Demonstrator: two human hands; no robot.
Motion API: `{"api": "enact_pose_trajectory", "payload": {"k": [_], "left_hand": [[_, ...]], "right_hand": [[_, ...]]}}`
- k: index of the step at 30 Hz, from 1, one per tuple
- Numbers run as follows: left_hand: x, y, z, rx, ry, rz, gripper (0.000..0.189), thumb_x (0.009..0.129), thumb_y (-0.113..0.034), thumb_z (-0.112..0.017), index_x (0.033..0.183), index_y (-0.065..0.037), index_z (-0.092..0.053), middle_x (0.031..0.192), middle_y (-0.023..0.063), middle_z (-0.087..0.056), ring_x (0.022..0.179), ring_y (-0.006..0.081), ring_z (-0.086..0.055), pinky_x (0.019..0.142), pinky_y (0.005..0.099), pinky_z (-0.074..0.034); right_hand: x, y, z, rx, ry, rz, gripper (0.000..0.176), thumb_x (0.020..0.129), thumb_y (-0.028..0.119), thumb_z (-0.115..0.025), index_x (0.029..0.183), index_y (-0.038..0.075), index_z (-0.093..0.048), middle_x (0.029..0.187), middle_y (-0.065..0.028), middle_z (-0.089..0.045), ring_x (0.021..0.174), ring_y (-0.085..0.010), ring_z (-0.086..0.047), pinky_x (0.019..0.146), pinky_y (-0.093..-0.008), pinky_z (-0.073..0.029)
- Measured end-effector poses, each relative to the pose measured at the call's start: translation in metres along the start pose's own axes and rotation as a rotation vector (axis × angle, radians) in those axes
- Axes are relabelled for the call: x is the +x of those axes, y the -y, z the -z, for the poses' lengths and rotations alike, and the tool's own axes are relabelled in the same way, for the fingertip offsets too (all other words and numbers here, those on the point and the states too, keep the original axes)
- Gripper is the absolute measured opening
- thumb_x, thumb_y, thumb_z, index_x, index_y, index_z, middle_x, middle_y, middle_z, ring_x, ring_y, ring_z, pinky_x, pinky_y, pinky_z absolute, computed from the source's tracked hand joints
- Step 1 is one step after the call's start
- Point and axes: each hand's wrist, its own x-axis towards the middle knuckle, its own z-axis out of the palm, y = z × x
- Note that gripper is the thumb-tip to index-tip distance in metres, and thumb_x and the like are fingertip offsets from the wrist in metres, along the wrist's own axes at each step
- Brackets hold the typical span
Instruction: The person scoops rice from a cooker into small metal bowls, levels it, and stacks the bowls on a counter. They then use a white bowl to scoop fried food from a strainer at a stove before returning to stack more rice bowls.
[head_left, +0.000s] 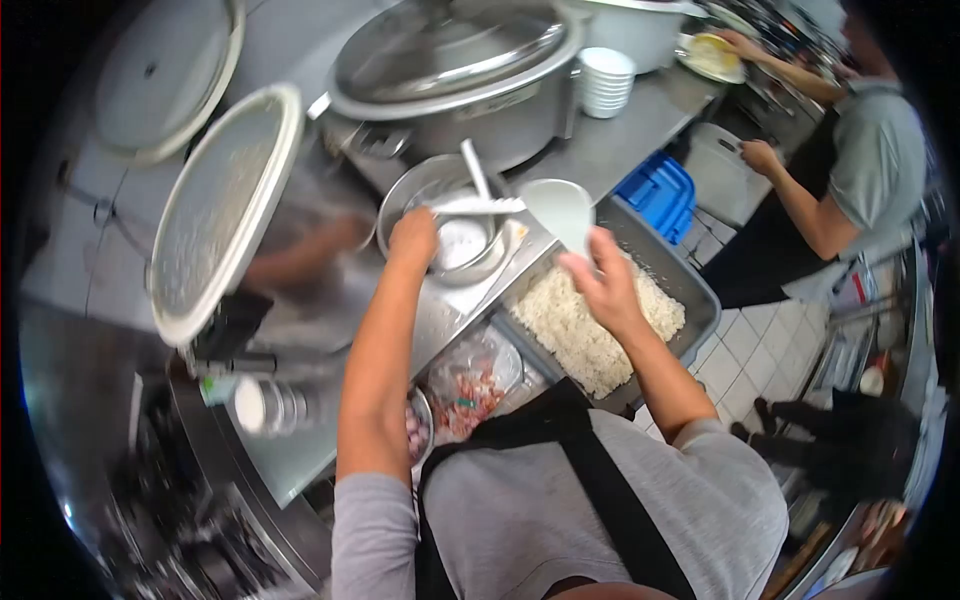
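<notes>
My left hand (414, 240) is closed around the end of a white-handled utensil (480, 206), over the metal pot (395, 190). The utensil's far end meets a white bowl (556, 208), so its tip cannot be made out. My right hand (607, 288) has its thumb and fingers at the bowl's lower edge, with the bowl tilted. Inside the pot are water and a round white item (461, 243); a second white handle (474, 168) leans up from it. Below my right hand is a grey tub (708, 305) of cooked rice (570, 325).
A large lidded cooker (450, 115) stands behind the pot, beside stacked white bowls (606, 82). A bag of chopped pinkish food (470, 395) lies near my body. Another person's blurred arm (305, 255) reaches in at left. A co-worker (875, 150) stands at right near a blue container (660, 195).
</notes>
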Motion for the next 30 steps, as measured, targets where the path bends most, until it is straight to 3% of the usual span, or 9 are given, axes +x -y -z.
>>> {"api": "enact_pose_trajectory", "payload": {"k": [1,4,7,13,19,25,28,30], "left_hand": [[-0.006,-0.005,0.008,-0.012,-0.025,0.005,0.027,0.082,-0.002,-0.047,0.106,0.001,-0.060,0.104,0.0251,-0.061,0.097,0.0386,-0.061,0.083,0.0459,-0.049],[-0.009,-0.009,0.014,-0.056,-0.050,0.038,0.026,0.078,-0.002,-0.052,0.103,0.000,-0.060,0.101,0.0245,-0.062,0.098,0.0391,-0.060,0.084,0.0468,-0.048],[-0.020,-0.019,0.033,-0.063,-0.041,0.049,0.026,0.075,-0.002,-0.055,0.100,0.000,-0.061,0.100,0.0242,-0.062,0.097,0.0393,-0.060,0.084,0.0462,-0.047],[-0.028,-0.015,0.048,-0.060,-0.085,-0.061,0.027,0.071,-0.001,-0.054,0.096,0.001,-0.060,0.098,0.0238,-0.062,0.094,0.0401,-0.059,0.083,0.0466,-0.046],[-0.037,-0.005,0.051,-0.221,-0.110,-0.050,0.026,0.070,-0.004,-0.053,0.095,0.001,-0.058,0.099,0.0259,-0.061,0.095,0.0418,-0.058,0.083,0.0466,-0.045],[-0.041,-0.008,0.059,-0.547,-0.024,0.117,0.048,0.069,-0.007,-0.055,0.116,-0.003,-0.047,0.102,0.0283,-0.060,0.102,0.0422,-0.056,0.088,0.0435,-0.043],[-0.048,-0.011,0.064,-0.543,-0.132,0.059,0.060,0.068,-0.006,-0.056,0.126,-0.005,-0.040,0.104,0.0257,-0.061,0.106,0.0415,-0.055,0.089,0.0419,-0.042],[-0.058,-0.016,0.072,-0.402,-0.285,-0.061,0.064,0.068,-0.004,-0.058,0.129,-0.007,-0.039,0.098,0.0213,-0.063,0.101,0.0379,-0.058,0.083,0.0425,-0.044]], "right_hand": [[0.012,0.001,-0.005,-0.053,-0.014,0.060,0.039,0.086,0.019,-0.063,0.119,0.003,-0.050,0.090,-0.0101,-0.061,0.082,-0.0178,-0.058,0.077,-0.0301,-0.047],[0.046,-0.020,-0.026,-0.010,0.034,-0.037,0.047,0.080,0.022,-0.070,0.120,0.006,-0.050,0.093,-0.0098,-0.063,0.076,-0.0165,-0.058,0.073,-0.0307,-0.048],[0.065,-0.026,-0.041,0.086,0.082,-0.029,0.035,0.078,0.020,-0.072,0.108,0.006,-0.059,0.084,-0.0084,-0.064,0.074,-0.0147,-0.058,0.070,-0.0300,-0.048],[0.093,-0.042,-0.049,0.239,-0.144,0.001,0.024,0.081,0.021,-0.070,0.096,0.003,-0.063,0.084,-0.0054,-0.066,0.076,-0.0132,-0.059,0.070,-0.0297,-0.048],[0.092,-0.053,-0.051,0.324,-0.159,-0.127,0.017,0.083,0.017,-0.067,0.089,0.004,-0.059,0.067,0.0004,-0.058,0.058,-0.0054,-0.052,0.050,-0.0213,-0.040],[0.084,-0.046,-0.052,0.438,-0.146,-0.179,0.022,0.086,0.016,-0.065,0.100,0.003,-0.055,0.069,-0.0009,-0.053,0.049,-0.0064,-0.044,0.042,-0.0214,-0.037],[0.074,-0.040,-0.046,0.421,-0.154,-0.202,0.027,0.087,0.015,-0.063,0.109,0.002,-0.055,0.070,-0.0011,-0.053,0.049,-0.0064,-0.043,0.044,-0.0213,-0.036],[0.066,-0.039,-0.039,0.387,-0.138,-0.203,0.030,0.087,0.014,-0.062,0.113,0.002,-0.054,0.070,-0.0005,-0.052,0.051,-0.0060,-0.043,0.045,-0.0208,-0.035]]}}
